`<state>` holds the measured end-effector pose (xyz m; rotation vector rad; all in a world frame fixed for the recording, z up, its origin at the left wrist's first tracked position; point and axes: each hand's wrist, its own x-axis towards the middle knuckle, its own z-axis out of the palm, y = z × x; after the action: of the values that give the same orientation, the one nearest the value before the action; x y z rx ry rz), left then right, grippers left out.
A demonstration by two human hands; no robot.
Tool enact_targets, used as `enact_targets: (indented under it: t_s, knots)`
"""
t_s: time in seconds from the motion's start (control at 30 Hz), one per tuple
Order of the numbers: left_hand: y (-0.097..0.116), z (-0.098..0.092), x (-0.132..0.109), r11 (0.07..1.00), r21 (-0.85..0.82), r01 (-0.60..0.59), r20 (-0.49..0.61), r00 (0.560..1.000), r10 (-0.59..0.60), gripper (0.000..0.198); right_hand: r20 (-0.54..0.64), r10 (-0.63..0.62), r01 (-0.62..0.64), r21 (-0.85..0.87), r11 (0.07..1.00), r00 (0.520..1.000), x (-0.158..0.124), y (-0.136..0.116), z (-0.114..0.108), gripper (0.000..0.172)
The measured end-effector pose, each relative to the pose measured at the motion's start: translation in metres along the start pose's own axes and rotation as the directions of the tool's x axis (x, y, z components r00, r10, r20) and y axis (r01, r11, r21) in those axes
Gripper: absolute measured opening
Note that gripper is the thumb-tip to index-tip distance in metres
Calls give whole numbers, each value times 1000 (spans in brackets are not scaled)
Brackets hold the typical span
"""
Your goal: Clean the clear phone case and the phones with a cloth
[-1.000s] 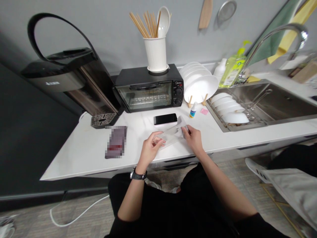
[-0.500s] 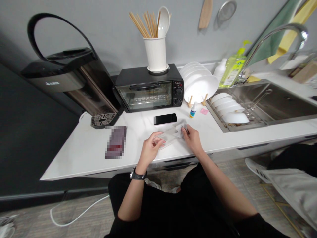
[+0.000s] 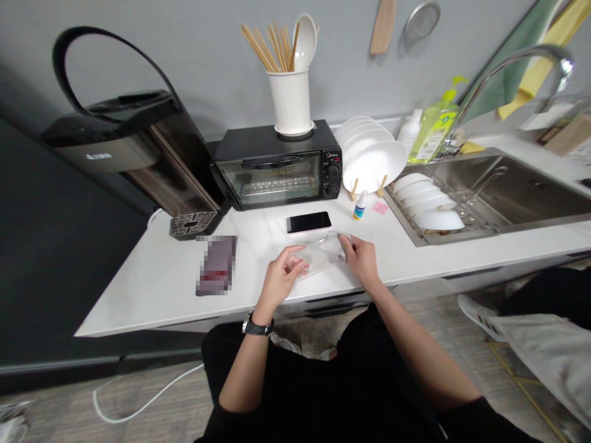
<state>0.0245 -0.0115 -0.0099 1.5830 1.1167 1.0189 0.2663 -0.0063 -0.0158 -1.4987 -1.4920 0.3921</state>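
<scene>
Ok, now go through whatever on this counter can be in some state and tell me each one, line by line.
clear plastic case, gripped at both ends
left hand, closed on the case's near end
right hand, closed on its far end
phone, lying flat, screen dark
toaster oven, door shut
plates, standing on edge in the rack
small bottle, upright, capped
faucet, no water visible

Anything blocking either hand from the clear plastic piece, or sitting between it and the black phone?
Nothing visible. The left hand and right hand both grip the clear plastic piece, one at each end. The black phone lies just behind it on the counter, with only white countertop between them.
</scene>
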Motion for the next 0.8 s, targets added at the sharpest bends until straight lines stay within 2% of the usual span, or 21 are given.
enact_targets:
  t_s: [0.17,0.37,0.53,0.7,0.8]
  knots:
    - [-2,0,0,1000,14,-22,-24,999,23,38,35,-21,20,27,999,999,1,0,0,46]
    - [-1,0,0,1000,-3,-5,3,1000,5,40,23,24,-24,23,999,999,0,2,1,61]
    - [0,0,1,1000,22,-20,-24,1000,20,38,33,-4,2,36,999,999,2,1,1,49]
    - [0,0,0,1000,0,-4,4,1000,4,38,24,12,-13,35,999,1000,1,0,-1,54]
    - [0,1,0,1000,0,-5,-8,1000,5,38,44,0,-2,45,999,999,1,0,0,51]
